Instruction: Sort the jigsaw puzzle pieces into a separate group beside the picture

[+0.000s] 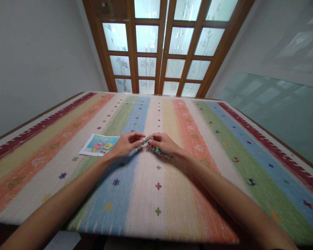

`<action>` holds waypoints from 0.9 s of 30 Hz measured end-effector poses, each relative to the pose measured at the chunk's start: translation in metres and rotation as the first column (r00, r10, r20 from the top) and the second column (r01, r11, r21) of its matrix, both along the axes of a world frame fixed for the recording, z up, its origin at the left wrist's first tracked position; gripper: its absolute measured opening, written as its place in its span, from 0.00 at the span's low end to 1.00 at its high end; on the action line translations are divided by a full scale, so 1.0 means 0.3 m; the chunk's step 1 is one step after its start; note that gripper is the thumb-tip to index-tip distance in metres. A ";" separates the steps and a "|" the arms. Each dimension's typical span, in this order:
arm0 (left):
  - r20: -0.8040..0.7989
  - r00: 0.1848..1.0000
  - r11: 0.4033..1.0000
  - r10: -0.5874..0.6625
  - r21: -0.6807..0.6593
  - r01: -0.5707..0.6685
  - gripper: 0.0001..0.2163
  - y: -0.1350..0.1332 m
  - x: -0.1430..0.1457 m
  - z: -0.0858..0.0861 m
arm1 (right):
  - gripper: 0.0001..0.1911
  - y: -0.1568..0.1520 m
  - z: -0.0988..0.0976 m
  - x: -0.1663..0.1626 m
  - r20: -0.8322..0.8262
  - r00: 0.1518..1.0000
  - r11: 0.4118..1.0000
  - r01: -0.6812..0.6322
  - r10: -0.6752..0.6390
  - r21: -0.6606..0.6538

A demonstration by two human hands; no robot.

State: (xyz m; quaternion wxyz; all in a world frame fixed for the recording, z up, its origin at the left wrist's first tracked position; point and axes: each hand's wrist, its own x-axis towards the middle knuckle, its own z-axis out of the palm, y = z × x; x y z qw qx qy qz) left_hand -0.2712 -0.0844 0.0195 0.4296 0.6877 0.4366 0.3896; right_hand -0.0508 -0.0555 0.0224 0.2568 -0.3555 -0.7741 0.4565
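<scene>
Both my hands meet at the middle of the striped cloth. My left hand [126, 143] and my right hand [163, 143] have their fingers pinched together on a small cluster of jigsaw pieces [146, 141] held between them. More joined pieces [161, 152] with teal print lie on the cloth under my right hand, partly hidden by it. A cartoon picture card [99, 144] lies flat just left of my left hand.
The table is covered by a striped, multicoloured woven cloth [156, 194] with small star and cross motifs. A wooden door with frosted glass panes [159, 45] stands behind the far edge. A pane of glass [276, 111] leans along the right wall.
</scene>
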 end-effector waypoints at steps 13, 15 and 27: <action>-0.325 0.924 0.940 0.204 0.328 -0.093 0.11 0.008 0.028 0.009 | 0.18 0.016 0.044 -0.040 0.220 0.975 0.972 -0.034 -0.018 0.232; -0.416 0.881 0.919 0.226 0.391 -0.051 0.09 0.010 0.026 0.003 | 0.21 0.021 0.045 -0.026 0.291 0.955 0.950 -0.039 -0.056 0.309; -0.631 0.773 0.863 0.068 0.426 0.272 0.13 -0.038 0.124 -0.041 | 0.09 -0.012 0.044 0.316 0.562 0.821 0.903 -0.166 -0.096 0.397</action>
